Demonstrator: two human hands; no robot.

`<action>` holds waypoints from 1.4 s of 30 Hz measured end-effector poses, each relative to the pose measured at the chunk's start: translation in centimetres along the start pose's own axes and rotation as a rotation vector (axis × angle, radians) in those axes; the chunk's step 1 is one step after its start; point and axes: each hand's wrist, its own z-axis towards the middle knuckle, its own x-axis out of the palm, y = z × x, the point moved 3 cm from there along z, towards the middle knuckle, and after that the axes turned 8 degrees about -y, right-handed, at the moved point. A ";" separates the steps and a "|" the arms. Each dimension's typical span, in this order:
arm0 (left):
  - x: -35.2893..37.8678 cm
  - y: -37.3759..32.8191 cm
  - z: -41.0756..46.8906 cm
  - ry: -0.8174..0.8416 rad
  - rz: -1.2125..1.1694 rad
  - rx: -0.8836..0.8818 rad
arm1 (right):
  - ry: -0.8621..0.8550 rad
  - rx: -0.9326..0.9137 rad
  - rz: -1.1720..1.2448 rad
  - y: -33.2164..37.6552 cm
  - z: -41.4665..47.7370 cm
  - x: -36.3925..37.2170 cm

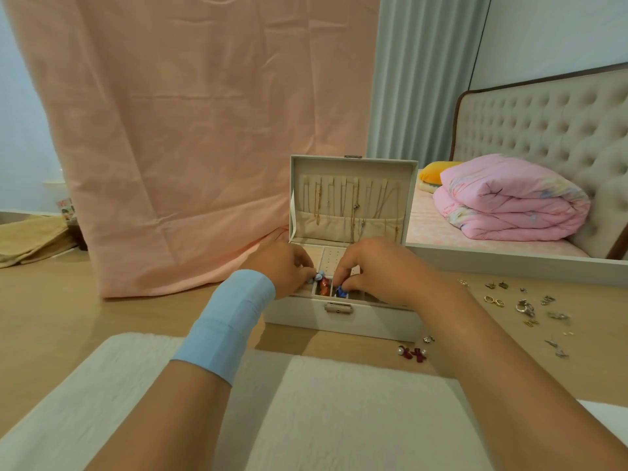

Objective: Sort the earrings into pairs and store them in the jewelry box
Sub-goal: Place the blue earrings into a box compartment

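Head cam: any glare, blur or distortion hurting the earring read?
Head view: soft, even light, no glare, no hard shadows. Wide-angle distortion stretches the forearms toward the bottom edge. The loose earrings at right are small and soft; the blue piece pinched by the right hand and the pale blue piece in the left hand read only as colour blobs.

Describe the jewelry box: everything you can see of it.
The jewelry box is pale grey-white, leather-like and rectangular. It rests on a wooden surface with its lid standing upright. A metal clasp sits on the front wall. The lid's beige lining holds hanging chains above a pocket. The tray is split into compartments, one holding an orange-red piece. Over the front compartments, the left hand pinches a pale blue earring and the right hand pinches a dark blue earring.
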 end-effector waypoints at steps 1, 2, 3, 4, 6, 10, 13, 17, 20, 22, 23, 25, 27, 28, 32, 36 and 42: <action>0.0 0.0 0.0 0.003 -0.029 -0.009 | -0.003 -0.005 -0.027 0.2 0.0 0.2; 0.1 0.0 0.0 0.005 -0.063 -0.018 | -0.008 -0.007 -0.047 0.3 -0.1 0.3; 0.2 0.1 0.0 0.008 -0.094 -0.022 | -0.013 -0.005 -0.057 0.4 -0.1 0.3; 0.2 0.2 0.1 0.008 -0.119 -0.019 | -0.012 -0.002 -0.056 0.4 -0.1 0.3; 0.2 0.1 0.0 0.014 -0.172 -0.010 | 0.019 0.013 -0.023 0.3 -0.1 0.3; 0.0 -0.1 -0.1 0.032 -0.251 -0.006 | 0.094 0.071 0.073 -0.5 -0.1 0.4; -0.1 -0.2 -0.2 0.092 -0.236 -0.004 | 0.040 0.112 0.161 -1.1 0.0 -0.1; -0.1 -0.2 -0.2 0.122 -0.208 0.004 | -0.103 0.125 0.268 -1.5 0.1 -0.5; -0.4 -0.5 -0.2 0.036 -0.353 0.016 | -0.194 0.148 0.351 -1.4 0.3 -0.3; -0.6 -0.9 -0.1 -0.029 -0.521 0.021 | -0.202 0.186 0.503 -1.1 0.2 -0.4; -0.8 -1.1 -0.2 -0.053 -0.605 0.018 | -0.189 0.206 0.571 -0.9 0.1 -0.6; -1.0 -1.4 -0.3 -0.075 -0.746 -0.004 | -0.171 0.242 0.665 -0.7 -0.2 -0.9; -1.2 -1.7 -0.4 -0.077 -0.841 -0.044 | -0.175 0.278 0.725 -0.9 -0.4 -1.2; -1.3 -1.9 -0.5 -0.071 -0.880 -0.067 | -0.178 0.295 0.750 -1.0 -0.5 -1.3; -1.6 -2.5 -0.7 0.004 -1.020 -0.136 | -0.182 0.337 0.838 -1.1 -0.6 -1.7; -1.6 -2.5 -0.9 0.118 -0.952 -0.142 | -0.179 0.339 0.813 -1.1 -0.7 -1.8; -1.6 -2.0 -0.6 0.031 -0.773 -0.145 | -0.229 0.339 0.768 -1.0 -0.5 -1.7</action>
